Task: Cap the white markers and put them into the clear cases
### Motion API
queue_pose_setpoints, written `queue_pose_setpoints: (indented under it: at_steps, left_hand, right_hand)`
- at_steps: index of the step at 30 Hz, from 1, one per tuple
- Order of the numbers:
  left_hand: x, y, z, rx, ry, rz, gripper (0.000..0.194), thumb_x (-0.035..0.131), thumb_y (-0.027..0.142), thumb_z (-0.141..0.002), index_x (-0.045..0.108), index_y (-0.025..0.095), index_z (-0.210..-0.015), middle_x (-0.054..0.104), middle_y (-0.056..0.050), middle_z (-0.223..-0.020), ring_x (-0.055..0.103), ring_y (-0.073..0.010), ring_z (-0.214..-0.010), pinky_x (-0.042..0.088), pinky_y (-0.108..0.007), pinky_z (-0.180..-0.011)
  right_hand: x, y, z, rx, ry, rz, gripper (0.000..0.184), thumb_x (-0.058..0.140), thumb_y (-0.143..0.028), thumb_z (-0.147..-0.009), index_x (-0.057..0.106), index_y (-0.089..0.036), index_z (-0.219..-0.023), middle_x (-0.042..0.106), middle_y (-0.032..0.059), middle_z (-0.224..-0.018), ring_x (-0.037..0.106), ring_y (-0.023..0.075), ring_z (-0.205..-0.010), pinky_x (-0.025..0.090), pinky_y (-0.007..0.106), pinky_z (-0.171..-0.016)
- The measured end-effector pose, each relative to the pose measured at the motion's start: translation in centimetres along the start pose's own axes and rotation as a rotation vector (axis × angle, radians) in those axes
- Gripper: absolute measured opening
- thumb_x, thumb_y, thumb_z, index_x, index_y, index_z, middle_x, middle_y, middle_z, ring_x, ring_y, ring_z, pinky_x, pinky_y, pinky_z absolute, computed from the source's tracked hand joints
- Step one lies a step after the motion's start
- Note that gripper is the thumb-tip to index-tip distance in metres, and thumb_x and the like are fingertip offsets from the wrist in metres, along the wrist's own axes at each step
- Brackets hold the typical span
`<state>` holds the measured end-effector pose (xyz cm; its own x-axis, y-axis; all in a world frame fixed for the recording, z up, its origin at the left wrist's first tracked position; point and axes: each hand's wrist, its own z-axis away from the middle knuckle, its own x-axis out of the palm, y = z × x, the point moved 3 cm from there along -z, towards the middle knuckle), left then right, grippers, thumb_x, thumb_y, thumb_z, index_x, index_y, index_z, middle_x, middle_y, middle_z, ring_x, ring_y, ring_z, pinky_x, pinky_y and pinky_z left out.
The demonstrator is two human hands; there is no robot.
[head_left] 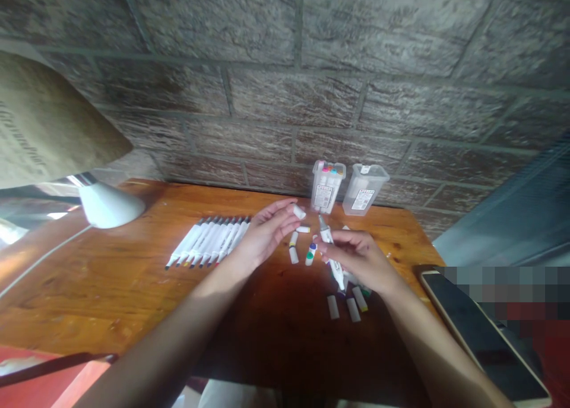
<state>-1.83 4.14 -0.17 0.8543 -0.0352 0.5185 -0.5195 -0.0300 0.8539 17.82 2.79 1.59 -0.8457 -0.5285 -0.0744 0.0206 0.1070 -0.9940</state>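
Note:
My left hand (271, 230) pinches a white marker cap (298, 211) between thumb and fingertips, above the table. In my right hand (356, 253) is an uncapped white marker (332, 252), held slanted with its grey tip end pointing up and away. Beneath and around my right hand lie several loose caps, among them a white cap (333, 307) and one with a yellow end (360, 299). Between my hands are more caps, one with a green end (309, 258). Left of my left hand, a row of white markers (209, 242) lies side by side.
At the back by the brick wall stand a clear container with several markers (328, 188) and another clear container (365, 189). A lamp (107, 203) stands on the left of the wooden table (133, 277). A phone (481, 337) lies at right; a red object (48, 375) is at lower left.

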Motion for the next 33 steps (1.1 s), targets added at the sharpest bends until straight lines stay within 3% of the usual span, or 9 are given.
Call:
queue_pose_setpoints:
  at_steps: [11, 15, 20, 29, 33]
  left_hand:
    - [0.5, -0.8, 0.4, -0.045, -0.056, 0.010, 0.027, 0.081, 0.026, -0.076, 0.073, 0.017, -0.100, 0.077, -0.003, -0.094, 0.072, -0.0115, -0.082, 0.057, -0.024, -0.085]
    - [0.8, -0.4, 0.6, 0.008, -0.073, -0.064, 0.029, 0.082, 0.029, -0.075, 0.073, 0.017, -0.100, 0.076, -0.003, -0.091, 0.072, -0.0120, -0.080, 0.058, -0.024, -0.081]
    - [1.1, 0.3, 0.7, 0.085, -0.120, -0.107, 0.032, 0.083, 0.031, -0.074, 0.072, 0.017, -0.101, 0.076, -0.004, -0.091, 0.073, -0.0152, -0.082, 0.058, -0.026, -0.078]
    - [1.2, -0.1, 0.9, 0.102, -0.221, -0.319, 0.033, 0.079, 0.033, -0.078, 0.074, 0.019, -0.107, 0.077, -0.005, -0.095, 0.073, -0.0179, -0.081, 0.059, -0.033, -0.081]
    - [1.5, 0.3, 1.2, 0.136, -0.194, -0.388, 0.033, 0.080, 0.033, -0.076, 0.075, 0.018, -0.105, 0.078, -0.006, -0.094, 0.073, -0.0193, -0.081, 0.059, -0.034, -0.080]
  right_hand:
    - [0.9, -0.4, 0.0, 0.064, -0.073, 0.091, 0.024, 0.074, -0.041, -0.080, 0.076, -0.018, -0.080, 0.063, -0.0006, -0.063, 0.045, 0.0078, -0.050, 0.032, 0.022, -0.046]
    - [0.6, -0.2, 0.1, 0.080, -0.087, 0.102, 0.031, 0.074, -0.047, -0.078, 0.073, -0.017, -0.072, 0.060, -0.0018, -0.058, 0.042, 0.0070, -0.046, 0.030, 0.022, -0.044]
    - [0.3, -0.2, 0.3, 0.143, -0.109, 0.082, 0.033, 0.074, -0.049, -0.079, 0.077, -0.018, -0.085, 0.065, -0.0003, -0.064, 0.046, 0.0071, -0.048, 0.029, 0.021, -0.042]
    - [-0.1, -0.1, 0.3, 0.108, -0.170, 0.114, 0.034, 0.073, -0.049, -0.079, 0.079, -0.017, -0.089, 0.065, 0.0009, -0.068, 0.048, 0.0078, -0.053, 0.031, 0.020, -0.045]
    - [0.0, 0.2, 0.2, 0.091, -0.161, 0.110, 0.035, 0.073, -0.048, -0.079, 0.078, -0.017, -0.093, 0.065, 0.0014, -0.069, 0.049, 0.0082, -0.055, 0.033, 0.019, -0.045]
